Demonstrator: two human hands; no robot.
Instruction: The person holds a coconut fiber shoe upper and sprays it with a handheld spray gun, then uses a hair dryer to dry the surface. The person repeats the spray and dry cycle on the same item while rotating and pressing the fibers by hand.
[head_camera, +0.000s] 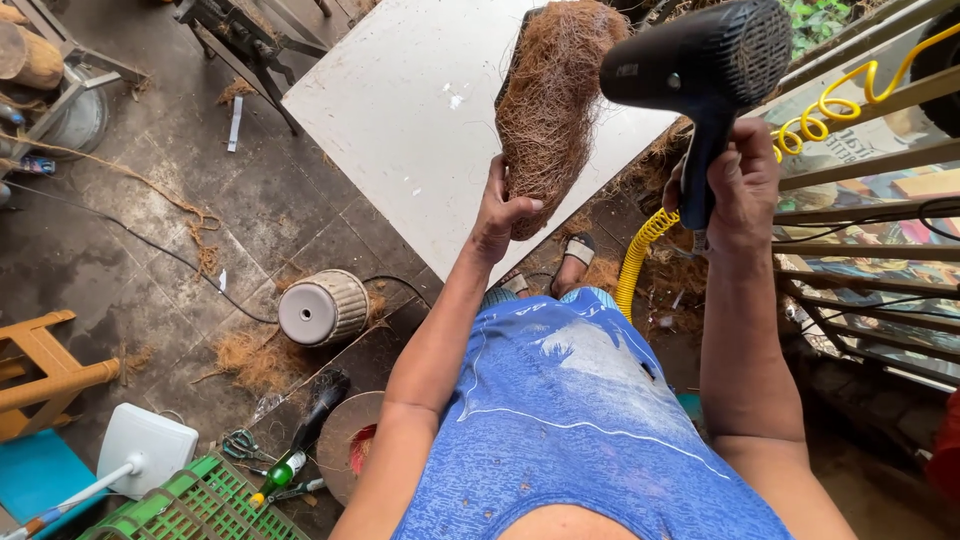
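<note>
My left hand (497, 212) grips the lower end of a long brown bundle of coconut fibre (552, 95), held upright above the white tabletop (400, 120). My right hand (742, 185) holds the handle of a black hair dryer (700, 62), raised to the right of the bundle with its barrel pointing left toward the fibre. A coiled yellow cord (640, 255) hangs down from the dryer handle. My blue shirt (570, 420) fills the lower middle of the view.
A pale ribbed pot (322, 308) lies on its side on the dark tiled floor. Loose fibre (255, 355) is scattered nearby. A green crate (190, 505), scissors (238, 446), a green bottle (290, 465) and a wooden stool (45, 370) sit lower left. A slatted railing (870, 190) runs along the right.
</note>
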